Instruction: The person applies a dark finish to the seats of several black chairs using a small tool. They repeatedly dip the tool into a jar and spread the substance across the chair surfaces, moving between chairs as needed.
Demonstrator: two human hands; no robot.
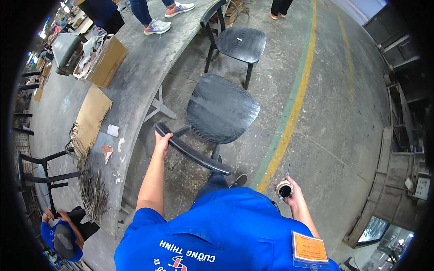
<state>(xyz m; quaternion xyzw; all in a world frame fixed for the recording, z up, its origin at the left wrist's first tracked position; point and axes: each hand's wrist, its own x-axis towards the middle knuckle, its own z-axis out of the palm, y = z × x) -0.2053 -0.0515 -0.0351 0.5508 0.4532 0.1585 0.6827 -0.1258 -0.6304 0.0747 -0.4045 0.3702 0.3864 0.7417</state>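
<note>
A black wooden chair with a wood-grain seat (221, 108) stands on the floor in front of me. Its curved backrest (195, 154) is the part nearest my body. My left hand (163, 141) is closed round the left end of that backrest. Off to the right, apart from the chair, my right hand (294, 193) holds a small open jar (285, 190) of dark liquid, with pale smears round its rim. A thin stick-like tool (288, 170) juts up beside the jar; its kind is too small to tell.
Another black chair (240, 44) stands just beyond. Along the left runs a long grey table (140, 67) bearing a cardboard box (106, 61), brown sheet (92, 110) and cord bundle (92, 194). A co-worker (61, 239) handles a chair frame at lower left. A yellow-green line (289, 122) crosses the floor.
</note>
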